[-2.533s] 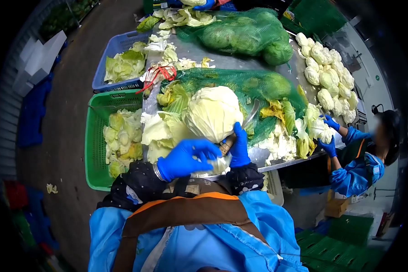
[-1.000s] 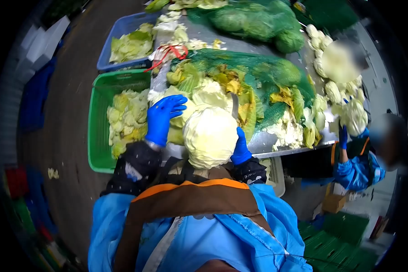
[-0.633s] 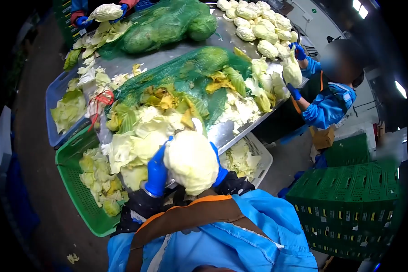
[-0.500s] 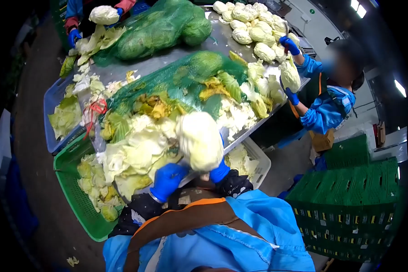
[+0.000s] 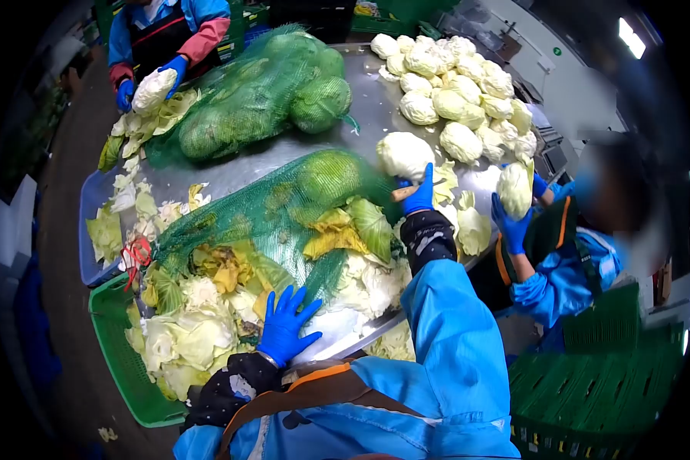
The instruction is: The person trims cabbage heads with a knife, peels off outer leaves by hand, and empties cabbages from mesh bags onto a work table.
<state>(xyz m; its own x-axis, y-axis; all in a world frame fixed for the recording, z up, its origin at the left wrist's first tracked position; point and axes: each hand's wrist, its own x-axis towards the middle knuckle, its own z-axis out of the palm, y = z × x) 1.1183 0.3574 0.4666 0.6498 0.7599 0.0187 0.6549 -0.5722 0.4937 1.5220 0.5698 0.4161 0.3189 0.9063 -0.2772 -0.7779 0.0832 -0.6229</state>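
Note:
My right hand (image 5: 419,196) is stretched far over the table, its fingers round the wooden handle of a knife (image 5: 403,194) and against a peeled cabbage (image 5: 405,156). That cabbage is at the near left edge of the pile of peeled cabbages (image 5: 458,111). Gloved in blue, my left hand (image 5: 285,328) lies spread at the table's near edge, holding nothing. Loose leaves (image 5: 192,337) are beside it on the left. Beyond it lies a green net bag (image 5: 284,199) with cabbages and yellowed leaves. The knife's blade cannot be made out.
A second net bag (image 5: 245,100) of cabbages lies farther back on the metal table (image 5: 245,166). Green (image 5: 119,353) and blue (image 5: 92,199) baskets stand at the left. Co-workers at the right (image 5: 563,253) and far left (image 5: 172,38) each hold a cabbage. Green crates (image 5: 598,383) are stacked lower right.
My right hand has moved from close to my body out to the far right, along with the peeled cabbage. My left hand has opened flat near the table edge. The view has shifted.

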